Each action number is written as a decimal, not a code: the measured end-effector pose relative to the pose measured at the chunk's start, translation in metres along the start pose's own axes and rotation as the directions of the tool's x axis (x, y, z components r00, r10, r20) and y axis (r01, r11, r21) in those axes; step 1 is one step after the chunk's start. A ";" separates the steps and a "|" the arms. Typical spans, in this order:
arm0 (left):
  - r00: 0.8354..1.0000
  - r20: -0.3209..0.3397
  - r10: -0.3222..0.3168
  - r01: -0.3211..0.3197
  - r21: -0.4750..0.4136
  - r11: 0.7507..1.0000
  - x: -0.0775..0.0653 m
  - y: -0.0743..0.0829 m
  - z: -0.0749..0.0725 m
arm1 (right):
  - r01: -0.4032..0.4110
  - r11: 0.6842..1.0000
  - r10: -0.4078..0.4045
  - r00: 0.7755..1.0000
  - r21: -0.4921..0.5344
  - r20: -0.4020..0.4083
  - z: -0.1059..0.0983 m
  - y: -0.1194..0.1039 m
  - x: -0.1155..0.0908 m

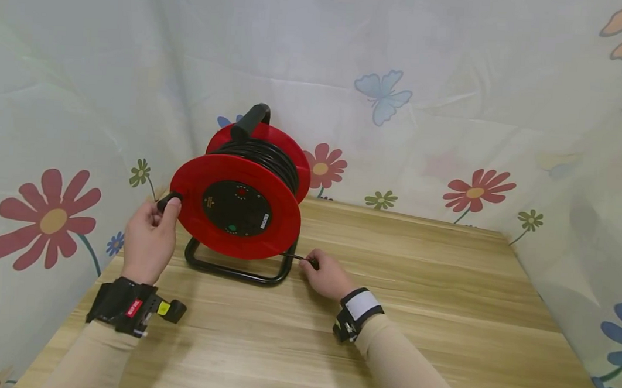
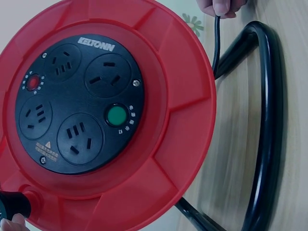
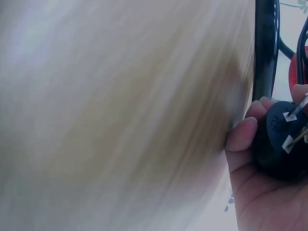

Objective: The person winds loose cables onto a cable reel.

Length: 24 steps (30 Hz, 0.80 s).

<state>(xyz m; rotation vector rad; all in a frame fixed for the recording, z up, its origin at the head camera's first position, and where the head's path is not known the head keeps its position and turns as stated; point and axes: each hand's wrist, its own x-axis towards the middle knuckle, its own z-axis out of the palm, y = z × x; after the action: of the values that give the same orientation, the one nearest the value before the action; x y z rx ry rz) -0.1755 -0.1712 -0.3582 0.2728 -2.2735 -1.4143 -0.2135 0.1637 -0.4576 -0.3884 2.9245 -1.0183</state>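
A red cable reel (image 1: 195, 182) with black cord (image 1: 262, 153) wound between its two discs stands on the table. My left hand (image 1: 153, 232) grips the black crank knob (image 1: 169, 200) at the left rim of the front disc. In my right hand (image 1: 330, 276), low to the right of the reel, is the cord's black plug (image 3: 276, 144), its metal prongs showing in the right wrist view. A short stretch of cord (image 2: 217, 43) runs from that hand to the bottom of the reel. Round sockets, a red button (image 2: 33, 82) and a green button (image 2: 117, 116) sit on the black centre panel (image 2: 91, 106).
A black tube stand (image 1: 248, 280) holds the reel up, and a black carrying handle (image 1: 250, 123) rises at its top. Behind the wood-grain table (image 1: 417, 281) hangs a pale cloth backdrop (image 1: 453, 96) printed with flowers and butterflies.
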 end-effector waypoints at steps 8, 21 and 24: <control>1.000 0.008 0.022 -0.022 0.014 1.000 0.001 0.010 -0.001 | 0.027 0.990 -0.030 0.999 0.137 0.020 0.004 -0.001 0.003; 0.995 0.026 0.100 -0.101 0.074 0.992 0.004 0.037 -0.003 | -0.031 0.995 0.030 0.999 0.098 0.011 0.015 -0.013 0.015; 0.993 0.043 0.111 -0.115 0.094 0.989 0.004 0.042 -0.003 | -0.037 0.994 0.036 0.999 0.106 0.015 0.016 -0.017 0.017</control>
<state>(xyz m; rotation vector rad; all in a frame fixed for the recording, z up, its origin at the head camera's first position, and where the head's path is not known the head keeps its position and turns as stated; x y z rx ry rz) -0.1751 -0.1557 -0.3183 0.1457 -2.3524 -1.2648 -0.2243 0.1373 -0.4591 -0.3351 2.8394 -1.1550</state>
